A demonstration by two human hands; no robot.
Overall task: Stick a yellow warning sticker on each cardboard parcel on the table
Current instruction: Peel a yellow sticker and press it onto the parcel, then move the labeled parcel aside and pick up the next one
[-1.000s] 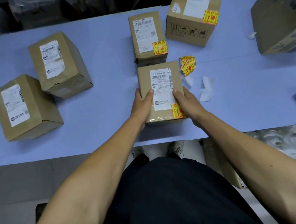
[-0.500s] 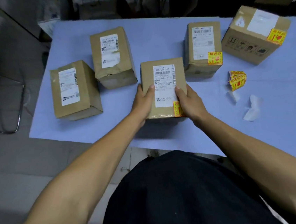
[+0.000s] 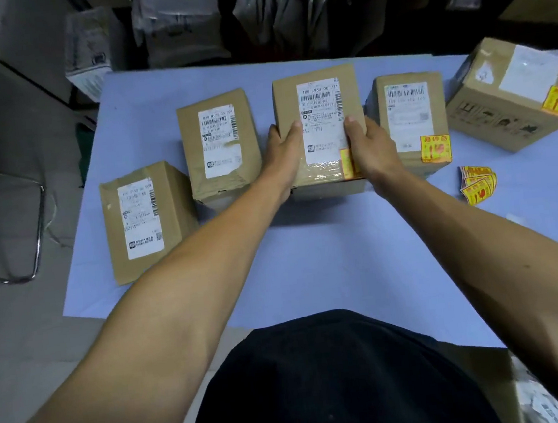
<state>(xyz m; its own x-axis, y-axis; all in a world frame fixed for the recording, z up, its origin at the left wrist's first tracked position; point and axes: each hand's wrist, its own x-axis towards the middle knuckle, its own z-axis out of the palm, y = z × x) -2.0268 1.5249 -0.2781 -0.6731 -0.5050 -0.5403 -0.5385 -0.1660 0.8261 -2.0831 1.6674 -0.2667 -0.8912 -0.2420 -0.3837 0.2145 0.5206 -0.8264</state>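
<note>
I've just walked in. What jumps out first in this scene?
Two bare arms reach to mid-table, where the left hand and right hand grip a brown parcel already bearing a yellow sticker. To its left, two parcels show none; loose stickers lie to the right.

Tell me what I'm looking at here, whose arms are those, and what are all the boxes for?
The camera sits on a person's head, looking down, so the arms are that person's own. The left hand and right hand grip the middle parcel by its sides. It bears a yellow sticker, as do two parcels on the right. Two parcels on the left show none. All rest on a blue table. Spare stickers lie at the right.
</note>
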